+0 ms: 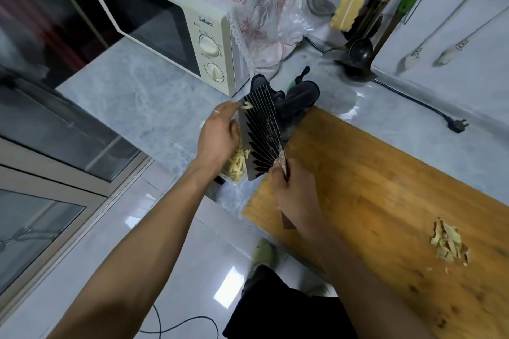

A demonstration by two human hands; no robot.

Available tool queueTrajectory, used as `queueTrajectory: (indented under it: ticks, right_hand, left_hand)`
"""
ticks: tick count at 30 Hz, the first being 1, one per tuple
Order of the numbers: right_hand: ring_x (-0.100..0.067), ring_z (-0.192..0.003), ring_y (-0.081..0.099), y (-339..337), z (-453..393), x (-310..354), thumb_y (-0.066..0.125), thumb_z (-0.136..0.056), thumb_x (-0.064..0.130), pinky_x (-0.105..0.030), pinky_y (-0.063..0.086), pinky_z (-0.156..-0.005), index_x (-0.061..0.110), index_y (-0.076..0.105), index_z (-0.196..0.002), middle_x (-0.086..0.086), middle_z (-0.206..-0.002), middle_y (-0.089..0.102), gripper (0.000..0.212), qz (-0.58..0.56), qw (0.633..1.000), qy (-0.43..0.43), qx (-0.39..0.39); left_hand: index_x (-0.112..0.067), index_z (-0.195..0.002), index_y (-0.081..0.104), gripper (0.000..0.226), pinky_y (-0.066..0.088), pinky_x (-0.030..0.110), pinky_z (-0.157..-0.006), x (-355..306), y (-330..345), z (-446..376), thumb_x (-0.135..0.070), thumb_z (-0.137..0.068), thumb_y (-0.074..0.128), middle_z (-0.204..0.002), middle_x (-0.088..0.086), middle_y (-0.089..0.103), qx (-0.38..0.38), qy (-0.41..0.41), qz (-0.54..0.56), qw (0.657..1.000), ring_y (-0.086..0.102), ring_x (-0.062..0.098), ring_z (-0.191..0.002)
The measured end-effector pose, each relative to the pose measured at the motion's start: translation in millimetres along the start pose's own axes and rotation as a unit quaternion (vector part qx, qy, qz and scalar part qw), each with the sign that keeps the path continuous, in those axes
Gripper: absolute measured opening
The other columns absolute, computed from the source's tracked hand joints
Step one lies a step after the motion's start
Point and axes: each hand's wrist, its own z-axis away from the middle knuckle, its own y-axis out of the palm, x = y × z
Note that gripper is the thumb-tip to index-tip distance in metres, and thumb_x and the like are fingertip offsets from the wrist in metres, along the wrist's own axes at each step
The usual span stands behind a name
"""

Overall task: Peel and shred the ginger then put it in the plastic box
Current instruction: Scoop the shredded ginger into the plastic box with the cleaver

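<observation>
the right hand (pixel 296 190) is gripping the knife (pixel 263 132) handle, tilting the blade over the plastic box (pixel 234 168) — likely to shed ginger shreds (pixel 237 164). the left hand (pixel 220 137), fingers loosely extended at the blade's nine o'clock, is wiping strips off — peels (pixel 449 242) are lying on the board (pixel 385 187).

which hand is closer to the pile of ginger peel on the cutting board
Right. The right hand grips the cleaver handle at the cutting board's near-left corner, well left of the ginger peel. The left hand is farther still, off the board, at the blade above the plastic box.
</observation>
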Motion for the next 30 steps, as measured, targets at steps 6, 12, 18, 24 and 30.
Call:
queueTrajectory:
  ticks: [6,12,18,24,30]
  right_hand:
    - [-0.008,-0.059,0.056,-6,4,1,0.052,-0.102,0.025,-0.016,0.045,-0.047,0.011,0.057,-0.096,0.0,-0.072,0.059,0.016,0.011,1.0,0.002,0.006]
    - [-0.015,-0.06,0.058,-13,4,1,0.052,-0.102,0.027,-0.038,0.057,-0.057,0.009,0.058,-0.099,-0.006,-0.074,0.061,0.019,0.006,1.0,0.008,-0.002]
    - [-0.013,-0.057,0.052,-6,3,6,0.053,-0.102,0.025,-0.032,0.049,-0.052,0.009,0.059,-0.094,-0.008,-0.072,0.06,0.019,-0.024,1.0,0.015,-0.005]
    - [-0.006,-0.05,0.043,-7,-4,9,0.052,-0.102,0.024,-0.013,0.034,-0.043,0.011,0.053,-0.086,0.002,-0.063,0.049,0.02,-0.018,1.0,0.001,-0.025]
    - [-0.008,-0.054,0.049,-16,-9,9,0.05,-0.103,0.028,-0.024,0.046,-0.051,0.01,0.057,-0.094,0.001,-0.067,0.053,0.021,0.006,1.0,-0.002,0.002]
  left_hand:
    - [-0.01,-0.145,0.047,0.07,0.039,0.032,-0.111,-2,7,7,0.013,-0.078,0.042,-0.151,0.01,0.045,0.084,0.066,-0.013,0.994,0.046,0.028,-0.136]
    - [-0.013,-0.112,0.072,0.035,0.057,0.04,-0.079,28,-6,49,-0.002,-0.084,0.055,-0.12,0.002,0.069,0.124,0.086,-0.089,0.985,0.064,0.029,-0.108]
    - [-0.013,-0.121,0.069,0.036,0.056,0.033,-0.081,16,-4,58,-0.003,-0.087,0.062,-0.129,0.002,0.066,0.097,0.2,-0.068,0.973,0.065,0.023,-0.112]
    - [-0.015,-0.098,0.076,0.027,0.059,0.036,-0.074,23,-12,61,-0.013,-0.083,0.054,-0.114,-0.003,0.072,0.119,0.15,-0.095,0.977,0.067,0.025,-0.101]
    - [-0.025,-0.128,0.065,0.035,0.049,0.034,-0.068,4,-16,50,-0.024,-0.096,0.051,-0.076,0.005,0.071,0.145,0.048,-0.12,0.981,0.065,0.032,-0.079]
